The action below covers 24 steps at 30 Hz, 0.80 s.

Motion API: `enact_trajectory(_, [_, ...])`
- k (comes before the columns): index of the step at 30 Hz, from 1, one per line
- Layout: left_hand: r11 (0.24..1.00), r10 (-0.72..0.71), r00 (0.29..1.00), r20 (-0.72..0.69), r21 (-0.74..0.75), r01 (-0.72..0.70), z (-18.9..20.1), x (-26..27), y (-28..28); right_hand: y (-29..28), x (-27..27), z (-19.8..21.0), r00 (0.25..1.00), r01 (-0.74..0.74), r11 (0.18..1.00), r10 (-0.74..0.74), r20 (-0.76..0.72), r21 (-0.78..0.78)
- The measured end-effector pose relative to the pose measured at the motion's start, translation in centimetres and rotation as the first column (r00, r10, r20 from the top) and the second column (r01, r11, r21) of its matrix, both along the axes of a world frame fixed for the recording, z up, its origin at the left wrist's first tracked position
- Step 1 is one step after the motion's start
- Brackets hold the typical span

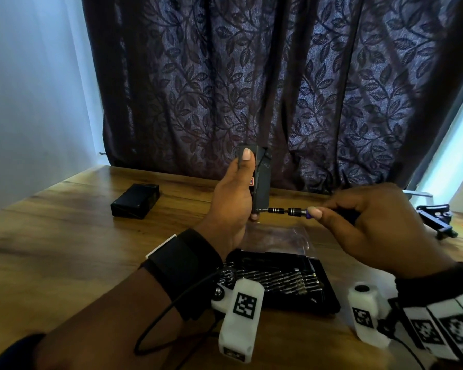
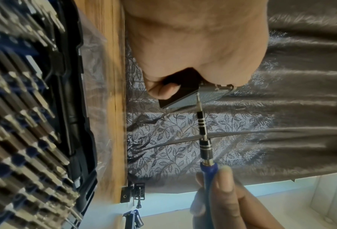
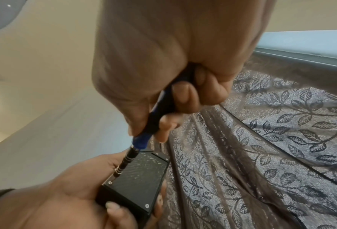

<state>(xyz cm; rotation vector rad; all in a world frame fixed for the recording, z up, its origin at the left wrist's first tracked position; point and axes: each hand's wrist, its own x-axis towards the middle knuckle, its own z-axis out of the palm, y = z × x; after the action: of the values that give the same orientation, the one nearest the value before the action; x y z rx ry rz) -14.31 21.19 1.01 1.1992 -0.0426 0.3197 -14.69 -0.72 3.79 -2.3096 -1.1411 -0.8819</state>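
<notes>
The left hand (image 1: 233, 198) grips the black box (image 1: 261, 188) upright so its corner screw (image 3: 110, 182) faces 3 o'clock. The right hand (image 1: 372, 222) pinches the screwdriver (image 1: 296, 211) level, bit seated there.

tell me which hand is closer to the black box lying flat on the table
Left. The left hand holds the upright device just right of the black box; the right hand grips the screwdriver farther right, past the left.

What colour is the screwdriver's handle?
Blue; the screwdriver handle shows best in the left wrist view.
</notes>
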Motion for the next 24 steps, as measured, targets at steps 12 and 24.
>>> enact_trajectory(12, [0.998,-0.055,0.998,-0.005,0.020,0.055,-0.3,-0.3,-0.7,-0.6,0.0,0.7,0.989,-0.072,0.997,0.075,-0.124,0.028])
enact_trajectory(24, [0.996,-0.012,1.000,0.018,0.084,0.011,-0.8,-0.1,-1.1,-0.9,0.5,0.0,0.996,0.046,0.995,-0.053,-0.071,-0.089])
